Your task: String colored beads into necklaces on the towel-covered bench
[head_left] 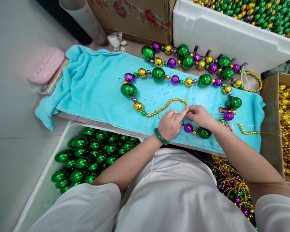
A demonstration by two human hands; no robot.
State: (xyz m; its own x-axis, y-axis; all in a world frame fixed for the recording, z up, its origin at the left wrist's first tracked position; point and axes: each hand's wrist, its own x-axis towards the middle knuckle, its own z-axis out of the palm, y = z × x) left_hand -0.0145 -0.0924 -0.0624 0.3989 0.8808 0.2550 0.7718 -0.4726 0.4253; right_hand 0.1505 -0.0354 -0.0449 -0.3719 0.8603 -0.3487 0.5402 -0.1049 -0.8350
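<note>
As the gold chain is pinched by left hand and right hand, fingertips meeting, the large-bead strand beyond them looks mostly strung, its join seemingly unclosed.

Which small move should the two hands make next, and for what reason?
Perhaps gently draw the gold bead strand snug: it runs up to the left hand and right hand, whose fingertips meet there, with a purple bead just below. What they pinch is hidden, so I cannot be sure.

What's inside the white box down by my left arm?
Shiny green beads show inside the white box. Your left forearm and sleeve cover part of it, and anything beneath the top beads is hidden.
</note>
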